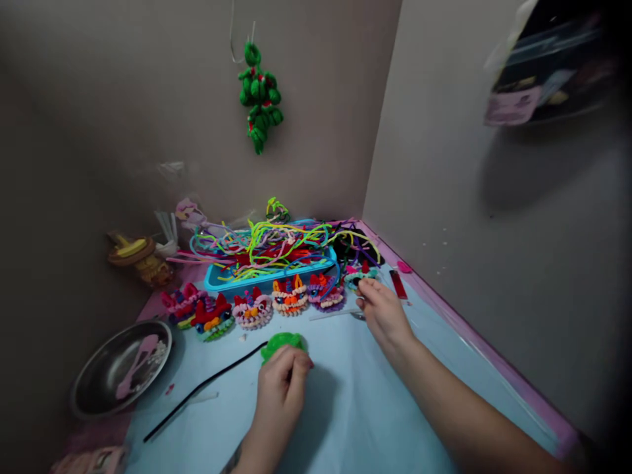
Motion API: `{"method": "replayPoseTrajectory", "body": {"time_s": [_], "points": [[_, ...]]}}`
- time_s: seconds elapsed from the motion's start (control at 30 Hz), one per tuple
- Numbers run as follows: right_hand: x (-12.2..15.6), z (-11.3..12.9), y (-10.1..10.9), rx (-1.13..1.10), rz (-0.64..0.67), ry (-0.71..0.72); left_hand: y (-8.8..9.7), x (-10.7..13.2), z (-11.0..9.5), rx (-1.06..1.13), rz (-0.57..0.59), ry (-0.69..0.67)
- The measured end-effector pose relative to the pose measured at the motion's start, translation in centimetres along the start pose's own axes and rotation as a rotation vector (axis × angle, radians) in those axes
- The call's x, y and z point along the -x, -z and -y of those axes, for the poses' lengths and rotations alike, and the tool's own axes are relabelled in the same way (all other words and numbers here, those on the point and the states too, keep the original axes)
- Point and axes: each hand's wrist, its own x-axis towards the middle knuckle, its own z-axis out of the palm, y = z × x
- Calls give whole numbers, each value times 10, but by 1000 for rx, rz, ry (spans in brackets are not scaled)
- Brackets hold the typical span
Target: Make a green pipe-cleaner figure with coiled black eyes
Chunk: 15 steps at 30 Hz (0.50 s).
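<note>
My left hand [282,385] is closed in a loose fist over the blue table covering, thumb against the curled fingers. Just beyond it shows a green rounded piece [283,342], partly hidden by the knuckles; whether the hand touches it I cannot tell. A long black stem [202,384], like a pipe cleaner, runs from that green piece towards the lower left. My right hand [385,313] is raised farther right, thumb and fingertips pinched together, in front of a mint-coloured fuzzy head figure [351,279]. What either hand grips is too small or hidden to make out.
Several colourful lion-like heads [253,308] stand in a row before a blue tray [222,283] heaped with pipe cleaners. A metal bowl [93,378] with a pink scoop [135,368] sits left. A green fuzzy ornament [259,99] hangs at the wall. A red strip [397,284] lies right.
</note>
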Motion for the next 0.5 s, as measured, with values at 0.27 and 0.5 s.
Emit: {"method": "replayPoseTrajectory", "body": {"time_s": [0.27, 0.5], "points": [[-18, -3, 12, -101, -10, -60, -33, -40, -73, -261, 253, -163], [-22, 1, 17, -183, 25, -116, -86, -107, -37, -781, 132, -115]]}}
